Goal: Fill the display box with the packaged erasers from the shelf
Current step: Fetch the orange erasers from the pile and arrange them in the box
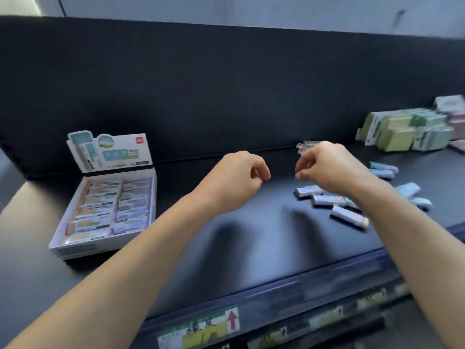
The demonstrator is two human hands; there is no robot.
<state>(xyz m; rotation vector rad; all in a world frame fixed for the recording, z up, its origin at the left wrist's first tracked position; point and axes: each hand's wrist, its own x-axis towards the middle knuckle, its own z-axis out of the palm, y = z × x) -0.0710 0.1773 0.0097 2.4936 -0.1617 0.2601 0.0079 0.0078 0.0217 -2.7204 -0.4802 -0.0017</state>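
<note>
Fingers (260, 171) curled, left hand (236, 178), right hand (329, 167) (midair)

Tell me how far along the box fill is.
Done: the display box holds two near-full columns of packed erasers. In hand: nothing visible; the left hand and right hand hover curled above the shelf. Left: loose erasers lie at right.

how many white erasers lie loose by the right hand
3 erasers: one just below the right hand, one beside it, one nearest the shelf edge. That hand's forearm may hide more.
</note>
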